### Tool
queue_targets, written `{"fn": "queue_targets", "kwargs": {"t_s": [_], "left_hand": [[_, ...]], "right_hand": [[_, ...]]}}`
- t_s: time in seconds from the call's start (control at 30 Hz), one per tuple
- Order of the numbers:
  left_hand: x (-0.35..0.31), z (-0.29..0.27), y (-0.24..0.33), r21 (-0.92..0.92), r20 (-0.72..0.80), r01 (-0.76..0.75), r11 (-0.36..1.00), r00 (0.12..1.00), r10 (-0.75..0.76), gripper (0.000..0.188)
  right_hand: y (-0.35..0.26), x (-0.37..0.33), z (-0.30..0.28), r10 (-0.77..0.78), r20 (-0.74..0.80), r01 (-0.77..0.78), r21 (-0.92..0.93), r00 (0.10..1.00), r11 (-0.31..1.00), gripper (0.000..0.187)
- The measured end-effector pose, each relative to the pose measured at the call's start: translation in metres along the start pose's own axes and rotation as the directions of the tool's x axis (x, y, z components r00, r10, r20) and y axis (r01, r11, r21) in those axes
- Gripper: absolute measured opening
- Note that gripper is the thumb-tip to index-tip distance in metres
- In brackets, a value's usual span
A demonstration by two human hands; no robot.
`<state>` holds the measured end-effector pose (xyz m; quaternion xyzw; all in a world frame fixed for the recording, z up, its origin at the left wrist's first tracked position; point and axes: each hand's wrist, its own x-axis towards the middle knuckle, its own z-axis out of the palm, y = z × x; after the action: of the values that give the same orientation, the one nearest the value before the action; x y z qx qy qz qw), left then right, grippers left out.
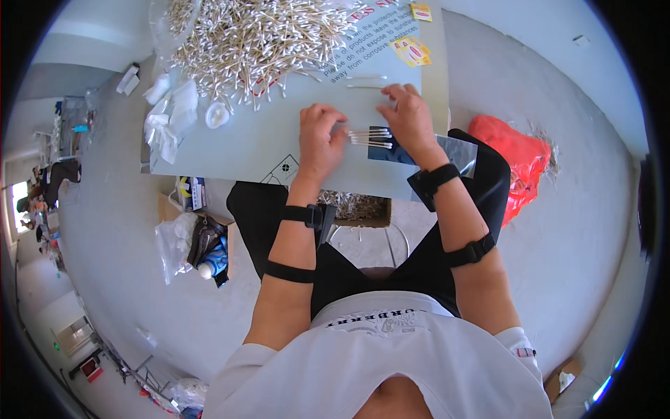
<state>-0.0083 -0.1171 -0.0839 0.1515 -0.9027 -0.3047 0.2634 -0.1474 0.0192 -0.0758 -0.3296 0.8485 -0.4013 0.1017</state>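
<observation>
On the light grey board a short row of cotton swabs [371, 137] lies between my hands, its right ends over a dark blue card [392, 151]. My left hand [322, 138] is just left of the row, fingers bent and thumb apart from the forefinger; the thumb is slightly blurred beside the swab ends. My right hand [412, 122] hovers at the upper right of the row, thumb and forefinger spread with nothing between them. Beyond it lie a couple of single swabs [366, 86]. A large heap of cotton swabs [258, 45] covers the far left of the board.
Left of the heap sit crumpled white plastic [171, 119] and a small white round item [217, 115]. Yellow cards [410, 51] lie far right. A box of swabs [356, 209] is below the near edge. A red bag [513, 164] stands right, an open carton [209, 244] left.
</observation>
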Motion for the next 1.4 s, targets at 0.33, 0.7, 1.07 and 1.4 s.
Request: {"fn": "queue_targets", "kwargs": {"t_s": [0.33,0.7,1.07,1.4], "left_hand": [[0.068,-0.015,-0.053,0.33,-0.198,0.162,0.93,0.975,-0.1,0.029],[0.088,-0.013,-0.063,0.277,-0.113,-0.055,0.959,0.99,0.09,0.052],[0.096,-0.018,-0.076,0.365,0.079,-0.031,0.931,0.997,0.002,0.062],[0.075,-0.014,-0.05,0.236,-0.028,-0.079,0.969,0.996,0.088,0.05]], "right_hand": [[-0.005,0.029,0.005,-0.071,0.15,0.076,-0.033,0.986,0.997,0.022],[-0.082,0.1,0.041,0.025,0.212,0.059,-0.381,0.977,0.923,0.033],[-0.046,0.125,0.025,0.071,0.353,0.073,-0.377,0.933,0.923,0.021],[0.007,0.073,-0.022,-0.108,0.321,0.165,-0.157,0.941,0.974,0.007]]}}
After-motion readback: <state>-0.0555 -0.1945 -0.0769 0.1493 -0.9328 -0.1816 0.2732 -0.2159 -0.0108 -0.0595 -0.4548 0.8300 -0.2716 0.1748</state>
